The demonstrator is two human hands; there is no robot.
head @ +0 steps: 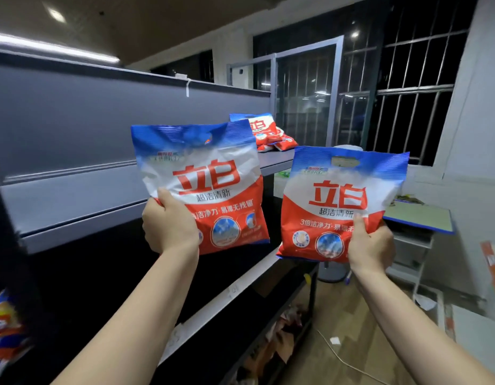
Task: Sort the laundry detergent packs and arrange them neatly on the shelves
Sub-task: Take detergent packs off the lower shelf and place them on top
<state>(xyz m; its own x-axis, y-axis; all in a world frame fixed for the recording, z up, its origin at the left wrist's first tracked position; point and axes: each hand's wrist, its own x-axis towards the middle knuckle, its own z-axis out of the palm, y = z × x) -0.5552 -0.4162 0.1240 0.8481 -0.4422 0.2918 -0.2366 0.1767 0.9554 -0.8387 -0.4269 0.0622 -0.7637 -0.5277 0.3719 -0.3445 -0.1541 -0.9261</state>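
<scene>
- Detergent packs: two matching red, white and blue packs were held upright in the air in front of the shelving. The left pack (204,187) was in the left hand (169,225); the right pack (340,204) was in the right hand (371,248).
- Fingers: on each hand the thumb lay on the printed face and the fingers curled behind, pinching a lower corner of the pack. Both handle cut-outs were unused.
- Stock already placed: a small pile of like packs (265,132) lay at the far end of the upper shelf (74,207), some flat, one leaning.
- Risk, grip: a corner pinch on a soft, filled pack probably left the weight hanging free; the pack could sag, swing or slip out on the reach to the shelf.
- Risk, placing: set down on its narrow base, a pack would likely topple, and a push along the shelf could disturb the pile.
- Surface: grey metal shelves with a plain back panel; a lower shelf edge (235,290) ran beneath the hands, dark below.
- Room: barred windows (413,87) showed darkness outside; a green-topped desk (418,218) stood at right; another coloured pack (4,326) showed at lower left.
</scene>
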